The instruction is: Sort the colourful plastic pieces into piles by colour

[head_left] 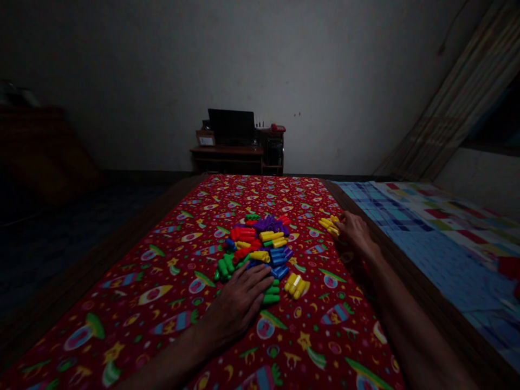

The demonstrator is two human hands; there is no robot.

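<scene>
A heap of plastic toy pieces, each like several short tubes joined side by side, lies on a red patterned cloth (162, 319). My left hand (241, 295) rests palm down on the near side of the heap, fingers stretched over blue and green pieces (271, 295). Beside it sits a separate yellow piece (296, 285). Farther right, my right hand (356, 232) has its bent fingers closed at the edge of yellow pieces (330, 225) near the cloth's right side. Its fingertips are partly hidden. Red pieces (244, 234) and purple pieces (271, 223) make up the far part of the heap.
Against the back wall stands a small desk (227, 151) with a dark monitor (231, 127) and a red telephone (278, 128). A checked blue sheet (390, 233) spreads along the right. Dark wooden furniture (36, 151) is at the left.
</scene>
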